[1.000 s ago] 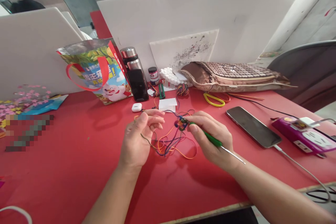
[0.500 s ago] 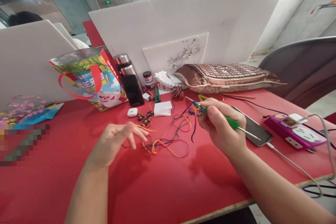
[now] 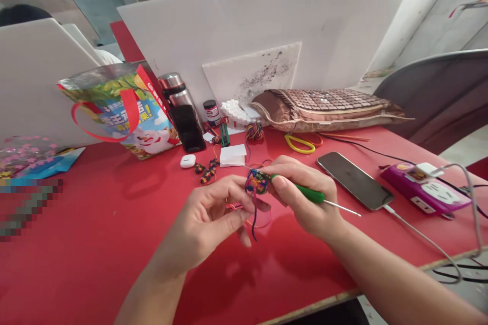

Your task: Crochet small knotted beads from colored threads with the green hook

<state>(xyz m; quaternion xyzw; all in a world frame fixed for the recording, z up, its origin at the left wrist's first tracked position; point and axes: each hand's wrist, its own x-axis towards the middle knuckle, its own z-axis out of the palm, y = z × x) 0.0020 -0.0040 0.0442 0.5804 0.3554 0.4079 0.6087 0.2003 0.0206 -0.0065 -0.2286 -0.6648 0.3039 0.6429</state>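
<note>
My right hand point(image 3: 305, 195) is closed around the green handle point(image 3: 313, 195) of a crochet hook, whose thin metal shank sticks out behind the palm. At the front of that grip hangs a small multicoloured crochet piece point(image 3: 257, 183), with a dark blue yarn tail dangling below it. My left hand point(image 3: 213, 218) is beside the piece, fingers curled and thumb near the fingertips. Orange and pink yarn point(image 3: 233, 206) passes between these fingers. Whether the left fingertips touch the piece, I cannot tell. Much of the loose yarn on the table is hidden behind my hands.
Beyond my hands are folded white paper point(image 3: 233, 155), a white earbud case point(image 3: 188, 161), a yarn ball point(image 3: 254, 132) and yellow-handled scissors point(image 3: 300, 144). A phone point(image 3: 354, 180) and a purple power strip point(image 3: 425, 190) are at right. A colourful bag point(image 3: 125, 111) stands left.
My left hand has moved right, up to the crochet piece. My right hand has brought the hook and piece left and slightly down, so the hands now meet.
</note>
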